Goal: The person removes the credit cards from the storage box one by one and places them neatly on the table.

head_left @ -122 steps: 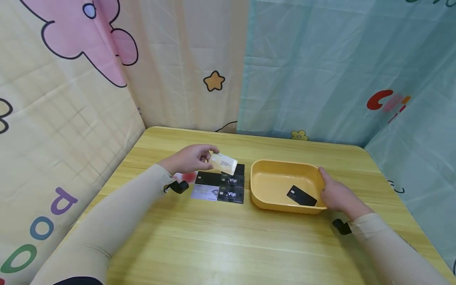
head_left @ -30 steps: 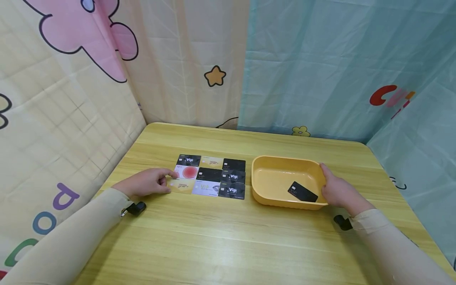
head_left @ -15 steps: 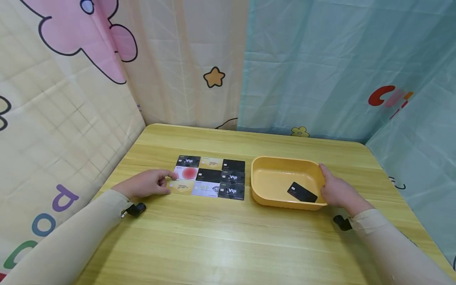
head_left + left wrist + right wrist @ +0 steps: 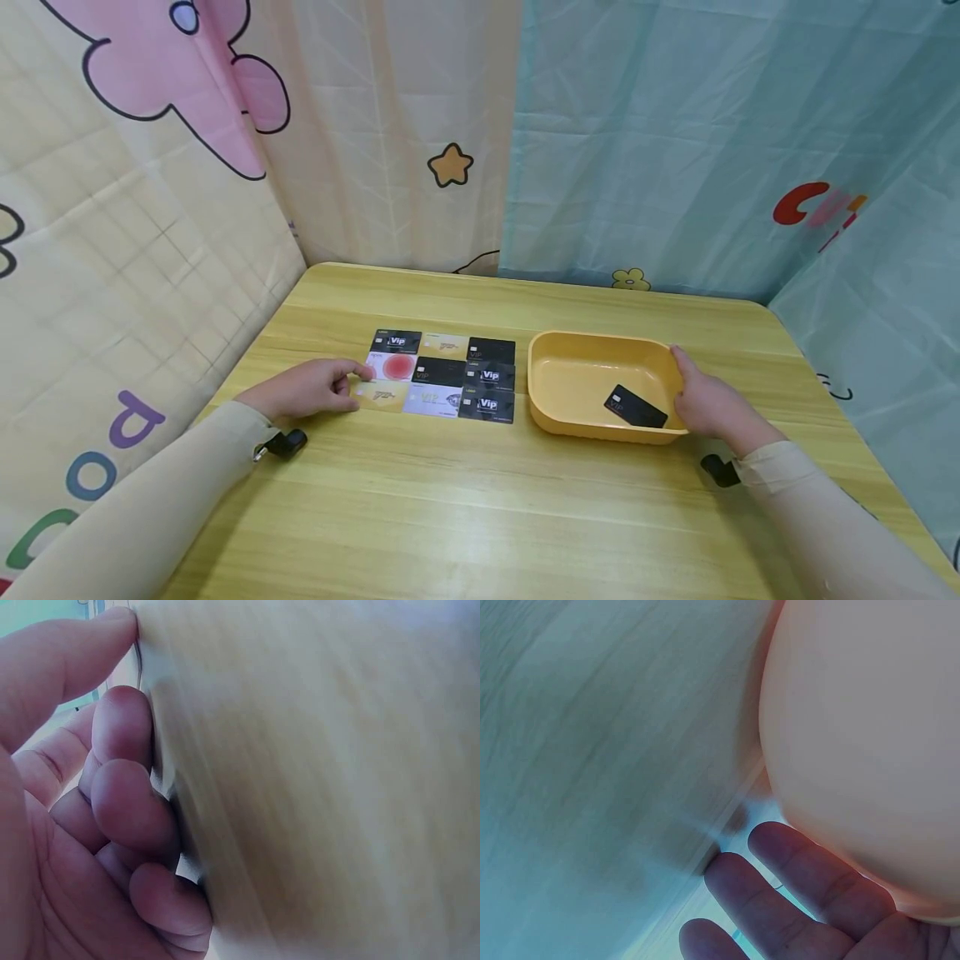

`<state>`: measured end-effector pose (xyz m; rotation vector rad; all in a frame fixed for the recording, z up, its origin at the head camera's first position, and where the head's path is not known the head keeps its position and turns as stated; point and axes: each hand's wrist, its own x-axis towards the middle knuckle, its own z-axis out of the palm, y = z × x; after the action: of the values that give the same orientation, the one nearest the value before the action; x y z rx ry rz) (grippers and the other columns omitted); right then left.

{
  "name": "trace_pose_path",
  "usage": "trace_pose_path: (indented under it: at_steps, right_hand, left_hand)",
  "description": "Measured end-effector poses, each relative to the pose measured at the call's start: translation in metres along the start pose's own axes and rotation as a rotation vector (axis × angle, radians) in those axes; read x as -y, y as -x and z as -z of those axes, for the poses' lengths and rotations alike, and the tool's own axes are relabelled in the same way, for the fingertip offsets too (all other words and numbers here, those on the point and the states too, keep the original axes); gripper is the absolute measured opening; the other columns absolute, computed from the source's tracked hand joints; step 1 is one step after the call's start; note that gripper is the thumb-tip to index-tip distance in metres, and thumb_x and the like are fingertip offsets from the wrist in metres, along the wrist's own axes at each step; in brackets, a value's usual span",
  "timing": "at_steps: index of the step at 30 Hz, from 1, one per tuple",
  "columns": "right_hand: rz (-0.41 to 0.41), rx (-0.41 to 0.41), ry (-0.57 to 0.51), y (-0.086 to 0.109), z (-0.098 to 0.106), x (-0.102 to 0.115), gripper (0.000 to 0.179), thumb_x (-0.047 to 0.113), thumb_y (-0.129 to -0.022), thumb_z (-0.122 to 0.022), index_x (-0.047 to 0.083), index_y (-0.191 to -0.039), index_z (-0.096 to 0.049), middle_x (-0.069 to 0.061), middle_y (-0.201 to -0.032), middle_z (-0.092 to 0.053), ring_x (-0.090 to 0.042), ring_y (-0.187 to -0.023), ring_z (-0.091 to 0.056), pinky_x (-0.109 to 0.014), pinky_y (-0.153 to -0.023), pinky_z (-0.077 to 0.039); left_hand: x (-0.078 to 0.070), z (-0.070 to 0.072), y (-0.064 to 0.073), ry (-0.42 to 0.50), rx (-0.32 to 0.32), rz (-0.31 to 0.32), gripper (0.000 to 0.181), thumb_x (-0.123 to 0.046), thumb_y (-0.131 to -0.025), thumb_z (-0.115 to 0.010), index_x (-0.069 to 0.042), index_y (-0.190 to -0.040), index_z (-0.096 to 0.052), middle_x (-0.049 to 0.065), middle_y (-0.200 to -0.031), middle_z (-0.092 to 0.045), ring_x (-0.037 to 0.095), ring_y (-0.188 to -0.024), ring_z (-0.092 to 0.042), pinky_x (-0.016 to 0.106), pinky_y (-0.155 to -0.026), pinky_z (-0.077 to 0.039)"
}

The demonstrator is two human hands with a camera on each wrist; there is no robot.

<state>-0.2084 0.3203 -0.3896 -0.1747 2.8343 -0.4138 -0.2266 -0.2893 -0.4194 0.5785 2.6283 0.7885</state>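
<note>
Several VIP-style plastic cards lie flat on the table in three rows of three. My left hand (image 4: 311,388) rests at the left edge of this grid, fingers loosely bent, fingertips at the near-left gold card (image 4: 384,396) and the white card with a red disc (image 4: 392,366). In the left wrist view its fingertips (image 4: 139,806) touch the tabletop. My right hand (image 4: 716,408) grips the right wall of a yellow plastic basin (image 4: 573,429); in the right wrist view its fingers (image 4: 765,907) lie along the outside. A black card (image 4: 636,406) lies inside the basin.
The wooden table (image 4: 465,517) has its back edge against printed curtains (image 4: 637,150). To the grid's right, the basin stands a small gap away. Other cards include a black one (image 4: 395,342), a second gold one (image 4: 445,346) and a silver-white one (image 4: 432,400).
Four seconds ago my left hand held a gold card above the grid; now that hand is down at the left edge and no card is raised. My right hand has stayed on the basin.
</note>
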Motion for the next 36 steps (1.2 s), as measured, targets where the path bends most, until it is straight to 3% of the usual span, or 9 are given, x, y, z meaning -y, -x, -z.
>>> trace_pose_path:
  at_steps: [14, 22, 26, 32, 36]
  right_hand:
    - [0.003, 0.004, -0.009, 0.002, 0.002, 0.002, 0.078, 0.005, -0.099, -0.04, -0.009, -0.163, 0.003, -0.012, -0.07, -0.058, -0.023, -0.055, -0.052, -0.036, -0.055, -0.043]
    - [-0.014, 0.008, -0.013, 0.001, 0.002, 0.002, 0.079, 0.005, -0.1, -0.04, -0.007, -0.164, 0.004, -0.012, -0.07, -0.057, -0.023, -0.055, -0.051, -0.036, -0.054, -0.042]
    - [-0.019, 0.009, -0.019, 0.0, 0.001, 0.001, 0.079, 0.006, -0.1, -0.04, -0.006, -0.164, 0.004, -0.011, -0.069, -0.056, -0.023, -0.054, -0.05, -0.035, -0.054, -0.042]
    - [-0.008, 0.004, -0.018, 0.001, 0.001, -0.001, 0.079, 0.005, -0.099, -0.039, -0.007, -0.164, 0.003, -0.011, -0.068, -0.055, -0.023, -0.054, -0.049, -0.035, -0.053, -0.041]
    - [-0.01, 0.012, -0.027, 0.0, 0.001, 0.001, 0.079, 0.006, -0.098, -0.039, -0.006, -0.164, 0.003, -0.01, -0.066, -0.054, -0.021, -0.052, -0.047, -0.035, -0.053, -0.041]
  left_hand:
    - [-0.003, 0.001, -0.001, -0.006, 0.012, 0.016, 0.041, -0.026, -0.095, -0.078, -0.015, -0.133, -0.066, -0.004, -0.077, -0.058, 0.011, -0.068, -0.051, 0.026, -0.066, -0.042]
    - [-0.012, 0.011, -0.007, 0.03, -0.006, 0.016, 0.046, -0.029, -0.096, -0.078, -0.012, -0.136, -0.063, -0.001, -0.083, -0.059, 0.017, -0.074, -0.054, 0.028, -0.065, -0.044]
    - [-0.026, 0.019, -0.015, 0.057, -0.032, -0.014, 0.049, -0.027, -0.096, -0.078, -0.01, -0.139, -0.062, 0.002, -0.084, -0.059, 0.019, -0.074, -0.053, 0.028, -0.064, -0.043]
    - [-0.059, 0.028, -0.036, 0.096, -0.053, -0.048, 0.048, -0.023, -0.098, -0.076, -0.013, -0.142, -0.061, 0.002, -0.079, -0.052, 0.02, -0.069, -0.048, 0.028, -0.06, -0.039]
    - [-0.086, 0.03, -0.054, 0.092, -0.04, -0.071, 0.047, -0.026, -0.097, -0.076, -0.021, -0.141, -0.062, -0.001, -0.072, -0.044, 0.02, -0.065, -0.044, 0.034, -0.069, -0.044]
